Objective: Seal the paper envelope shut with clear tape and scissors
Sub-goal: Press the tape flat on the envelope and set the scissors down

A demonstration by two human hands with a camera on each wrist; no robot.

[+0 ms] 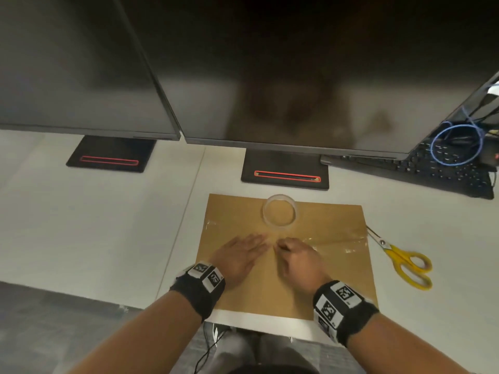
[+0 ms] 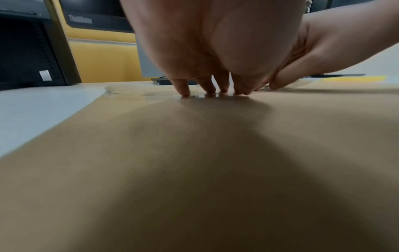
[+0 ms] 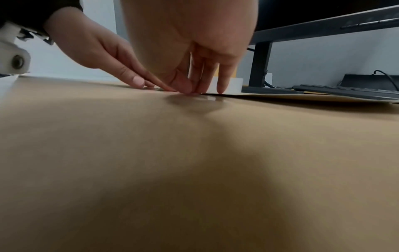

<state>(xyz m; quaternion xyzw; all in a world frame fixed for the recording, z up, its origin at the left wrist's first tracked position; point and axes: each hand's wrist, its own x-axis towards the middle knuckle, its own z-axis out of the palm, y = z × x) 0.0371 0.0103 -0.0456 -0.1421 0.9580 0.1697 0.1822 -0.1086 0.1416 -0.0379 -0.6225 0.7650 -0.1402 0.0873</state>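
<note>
- Left hand (image 1: 240, 255), lower centre, lies flat, fingers straight on the tape strip (image 1: 337, 242).
- Right hand (image 1: 299, 259) presses with curled fingertips, gripping nothing.
- Rub outward along the envelope (image 1: 270, 292); avoid trapped wrinkles.

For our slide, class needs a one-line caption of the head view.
Left hand and right hand press clear tape onto a brown envelope; tape roll on it, yellow scissors beside.

A brown envelope (image 1: 286, 279), clear tape roll (image 1: 280, 210), yellow-handled scissors (image 1: 402, 259), white desk (image 1: 94, 211) and black-and-white patterned wristbands (image 1: 201, 283) are recorded.
</note>
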